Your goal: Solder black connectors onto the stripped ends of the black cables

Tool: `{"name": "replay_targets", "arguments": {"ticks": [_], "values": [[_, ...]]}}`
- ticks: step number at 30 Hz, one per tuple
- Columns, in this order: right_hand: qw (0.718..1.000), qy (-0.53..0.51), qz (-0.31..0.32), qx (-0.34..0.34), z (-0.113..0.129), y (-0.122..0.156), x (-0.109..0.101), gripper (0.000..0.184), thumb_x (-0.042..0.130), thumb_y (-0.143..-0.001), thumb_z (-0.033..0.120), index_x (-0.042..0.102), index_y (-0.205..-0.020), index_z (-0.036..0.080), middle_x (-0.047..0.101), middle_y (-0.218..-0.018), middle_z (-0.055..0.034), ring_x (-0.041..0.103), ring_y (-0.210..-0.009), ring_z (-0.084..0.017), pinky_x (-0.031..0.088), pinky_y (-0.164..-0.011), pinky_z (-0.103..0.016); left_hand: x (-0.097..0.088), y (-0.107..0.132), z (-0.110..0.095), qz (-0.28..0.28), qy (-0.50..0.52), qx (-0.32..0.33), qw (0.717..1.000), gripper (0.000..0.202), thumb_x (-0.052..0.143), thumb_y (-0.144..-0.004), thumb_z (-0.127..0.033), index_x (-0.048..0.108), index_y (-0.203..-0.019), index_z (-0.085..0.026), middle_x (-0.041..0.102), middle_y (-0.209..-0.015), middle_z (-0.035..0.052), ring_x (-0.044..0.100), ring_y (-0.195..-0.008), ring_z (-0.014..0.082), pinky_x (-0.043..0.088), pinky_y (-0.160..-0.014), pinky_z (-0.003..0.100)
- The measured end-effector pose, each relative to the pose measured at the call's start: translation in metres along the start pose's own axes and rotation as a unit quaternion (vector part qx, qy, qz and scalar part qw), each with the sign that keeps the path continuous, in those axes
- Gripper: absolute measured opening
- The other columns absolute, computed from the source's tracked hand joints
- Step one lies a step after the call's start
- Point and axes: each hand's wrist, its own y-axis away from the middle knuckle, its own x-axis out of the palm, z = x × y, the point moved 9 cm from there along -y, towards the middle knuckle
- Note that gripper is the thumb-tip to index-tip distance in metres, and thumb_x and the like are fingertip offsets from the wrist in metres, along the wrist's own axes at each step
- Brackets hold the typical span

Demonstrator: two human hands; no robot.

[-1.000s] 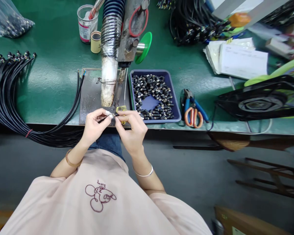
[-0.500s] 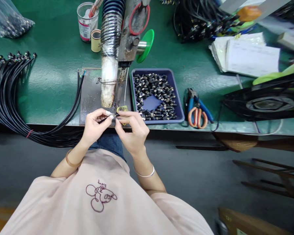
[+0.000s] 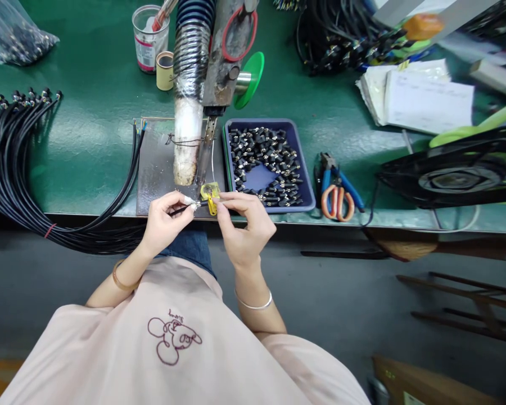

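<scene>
My left hand (image 3: 165, 219) pinches the end of a thin black cable (image 3: 181, 209) at the front edge of the green bench. My right hand (image 3: 244, 222) is closed beside it, fingertips pinched near a small yellow fixture (image 3: 209, 194); whatever it holds is too small to make out. Both hands sit on a grey metal plate (image 3: 154, 166) under the tip of a fixed soldering tool (image 3: 206, 152). A blue tray (image 3: 300, 169) of small black connectors lies just right of my right hand. A bundle of black cables (image 3: 12, 152) fans out to the left.
Blue-handled pliers and orange scissors (image 3: 337, 194) lie right of the tray. A can (image 3: 147, 39), a tape roll (image 3: 165, 70) and a green spool (image 3: 251, 79) stand behind the tool. Papers (image 3: 421, 98), more cables (image 3: 337, 39) and a black fan (image 3: 455, 174) fill the right side.
My right hand has slid a little to the right, away from my left hand, uncovering the yellow fixture. My left hand keeps its pinch on the cable end.
</scene>
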Motion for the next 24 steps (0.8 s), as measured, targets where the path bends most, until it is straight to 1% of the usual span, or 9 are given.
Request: {"name": "replay_targets", "arguments": {"ticks": [7, 14, 16, 17, 20, 21, 22, 23, 24], "values": [[0.997, 0.020, 0.046, -0.054, 0.014, 0.002, 0.016, 0.013, 0.069, -0.088, 0.009, 0.064, -0.086, 0.021, 0.076, -0.089, -0.0041, 0.074, -0.083, -0.014, 0.060, -0.073, -0.024, -0.001, 0.003, -0.017, -0.009, -0.076, 0.086, 0.993, 0.012, 0.066, -0.080, -0.019, 0.066, -0.068, -0.016, 0.055, -0.064, -0.0022, 0.042, -0.053, 0.0069, 0.033, -0.048, 0.018], [0.997, 0.024, 0.057, -0.052, 0.013, 0.000, 0.024, 0.010, 0.068, -0.089, 0.011, 0.065, -0.086, 0.020, 0.075, -0.091, -0.0049, 0.074, -0.083, -0.014, 0.060, -0.074, -0.023, -0.002, -0.001, -0.014, -0.010, -0.096, 0.081, 0.992, 0.012, 0.062, -0.081, -0.017, 0.063, -0.070, -0.014, 0.055, -0.066, -0.0028, 0.048, -0.057, 0.0067, 0.037, -0.052, 0.016], [0.998, 0.002, 0.057, -0.038, 0.011, -0.001, 0.022, 0.011, 0.069, -0.088, 0.011, 0.064, -0.085, 0.020, 0.075, -0.088, -0.0040, 0.074, -0.082, -0.014, 0.059, -0.073, -0.023, 0.001, -0.001, -0.011, 0.025, -0.092, 0.058, 0.994, 0.012, 0.062, -0.080, -0.016, 0.063, -0.068, -0.014, 0.057, -0.064, -0.0029, 0.050, -0.056, 0.0070, 0.038, -0.052, 0.016], [0.998, -0.012, 0.053, -0.025, 0.008, -0.001, 0.020, 0.011, 0.068, -0.088, 0.011, 0.064, -0.084, 0.021, 0.075, -0.087, -0.0034, 0.074, -0.082, -0.014, 0.060, -0.074, -0.024, 0.006, 0.001, -0.010, 0.060, -0.098, 0.046, 0.992, 0.012, 0.062, -0.079, -0.016, 0.064, -0.067, -0.014, 0.058, -0.062, -0.0028, 0.051, -0.055, 0.0073, 0.039, -0.052, 0.017], [0.998, -0.056, 0.015, 0.035, -0.007, 0.002, 0.007, 0.011, 0.066, -0.089, 0.012, 0.064, -0.084, 0.021, 0.075, -0.085, -0.0015, 0.074, -0.081, -0.014, 0.060, -0.074, -0.027, 0.019, 0.019, -0.009, 0.208, -0.163, 0.032, 0.964, 0.010, 0.067, -0.081, -0.019, 0.074, -0.076, -0.014, 0.070, -0.067, 0.0010, 0.062, -0.059, 0.0109, 0.048, -0.059, 0.021], [0.996, -0.066, -0.003, 0.058, -0.014, 0.003, 0.002, 0.010, 0.065, -0.090, 0.013, 0.064, -0.084, 0.022, 0.075, -0.085, -0.0013, 0.075, -0.081, -0.015, 0.061, -0.073, -0.027, 0.016, 0.027, -0.011, 0.234, -0.192, 0.041, 0.952, 0.011, 0.071, -0.082, -0.023, 0.077, -0.086, -0.015, 0.076, -0.078, 0.0040, 0.069, -0.069, 0.0140, 0.053, -0.069, 0.024], [0.994, -0.073, -0.020, 0.079, -0.020, 0.005, -0.004, 0.009, 0.065, -0.090, 0.015, 0.064, -0.084, 0.022, 0.075, -0.085, -0.0013, 0.075, -0.081, -0.015, 0.061, -0.072, -0.028, 0.005, 0.032, -0.015, 0.228, -0.205, 0.053, 0.950, 0.019, 0.076, -0.080, -0.028, 0.078, -0.095, -0.016, 0.079, -0.092, 0.0069, 0.073, -0.083, 0.0176, 0.056, -0.081, 0.028], [0.992, -0.077, -0.037, 0.096, -0.026, 0.007, -0.009, 0.008, 0.065, -0.090, 0.017, 0.064, -0.084, 0.021, 0.075, -0.085, -0.0013, 0.076, -0.080, -0.016, 0.061, -0.072, -0.029, -0.014, 0.036, -0.019, 0.192, -0.210, 0.059, 0.957, 0.025, 0.078, -0.079, -0.030, 0.078, -0.101, -0.017, 0.079, -0.101, 0.0085, 0.074, -0.092, 0.0197, 0.056, -0.088, 0.031], [0.990, -0.078, -0.055, 0.107, -0.031, 0.009, -0.015, 0.007, 0.066, -0.090, 0.019, 0.064, -0.084, 0.021, 0.075, -0.084, -0.0011, 0.076, -0.078, -0.016, 0.061, -0.070, -0.030, -0.043, 0.038, -0.023, 0.123, -0.218, 0.056, 0.967, 0.025, 0.077, -0.080, -0.030, 0.078, -0.102, -0.017, 0.079, -0.103, 0.0087, 0.073, -0.096, 0.0198, 0.057, -0.090, 0.031]]}}
